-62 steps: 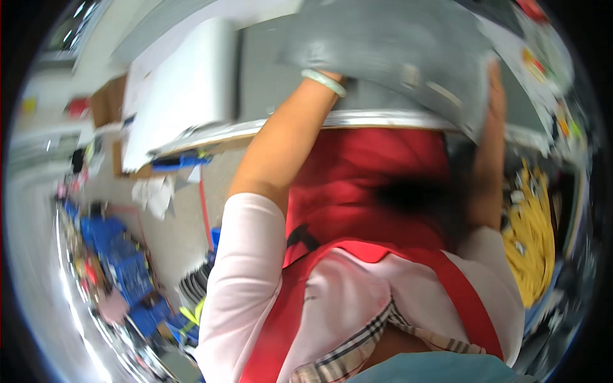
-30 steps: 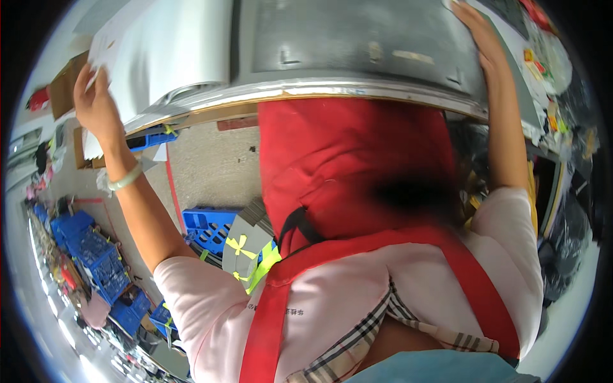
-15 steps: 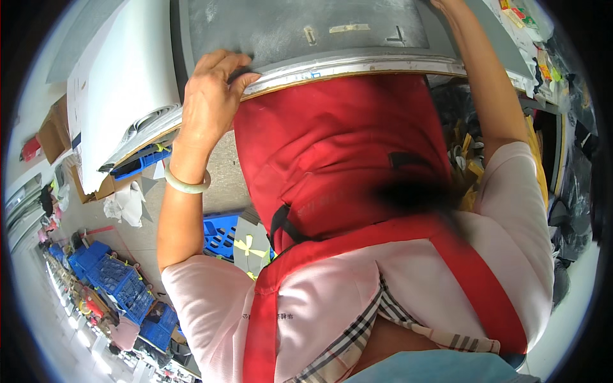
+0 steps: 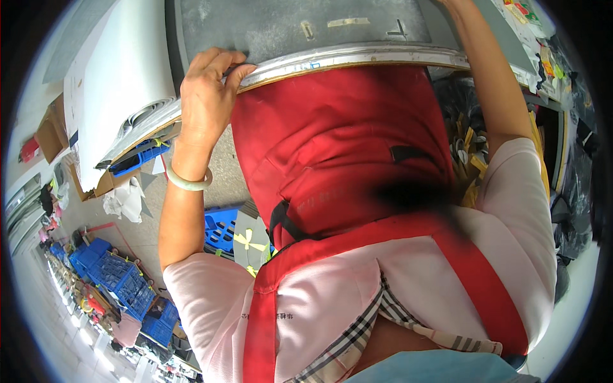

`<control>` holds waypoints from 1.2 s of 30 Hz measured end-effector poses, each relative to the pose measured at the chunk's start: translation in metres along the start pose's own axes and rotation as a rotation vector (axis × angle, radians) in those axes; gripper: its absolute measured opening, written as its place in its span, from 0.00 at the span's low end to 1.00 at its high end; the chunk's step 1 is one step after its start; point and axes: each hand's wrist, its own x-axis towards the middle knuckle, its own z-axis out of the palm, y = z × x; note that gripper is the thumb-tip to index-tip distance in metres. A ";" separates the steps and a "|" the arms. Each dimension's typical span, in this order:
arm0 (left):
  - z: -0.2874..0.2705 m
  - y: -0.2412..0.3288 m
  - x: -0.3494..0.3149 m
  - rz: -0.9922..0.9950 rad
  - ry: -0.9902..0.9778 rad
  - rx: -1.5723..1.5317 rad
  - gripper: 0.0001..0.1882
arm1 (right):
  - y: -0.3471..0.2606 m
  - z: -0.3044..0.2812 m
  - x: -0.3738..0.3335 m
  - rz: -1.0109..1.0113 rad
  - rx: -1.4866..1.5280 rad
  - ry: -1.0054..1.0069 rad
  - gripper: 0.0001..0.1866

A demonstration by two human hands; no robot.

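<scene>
A dark grey sheet [image 4: 274, 29] lies on the worktable, marked with short pieces of tape and a black angle. My left hand [image 4: 209, 83] is at its front left corner, fingers curled over the top and thumb bent in close to them, pinching at the edge. The layered white front edge of the table [image 4: 357, 62] runs just beside the thumb. My right hand [image 4: 452, 4] is at the far right of the sheet, mostly cut off by the upper border, so its fingers cannot be seen.
A thick white roll [image 4: 128, 70] lies left of the sheet. Blue crates [image 4: 121, 281] stand on the floor at lower left, and another blue basket [image 4: 220, 228] is under the table near my left elbow. Dark plastic bags [image 4: 568, 210] are heaped at the right.
The table edge and sheet sit slightly higher in view. Both hands keep nearly the same places on the sheet.
</scene>
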 end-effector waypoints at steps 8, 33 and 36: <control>0.002 -0.006 0.001 0.167 0.083 0.030 0.10 | -0.004 0.002 -0.003 0.043 -0.048 0.035 0.12; 0.006 0.016 0.018 0.131 0.038 0.067 0.11 | 0.011 0.007 -0.008 -0.177 -0.343 0.108 0.16; 0.028 0.034 0.047 0.109 -0.115 -0.050 0.13 | 0.010 0.007 -0.009 -0.186 -0.245 0.087 0.14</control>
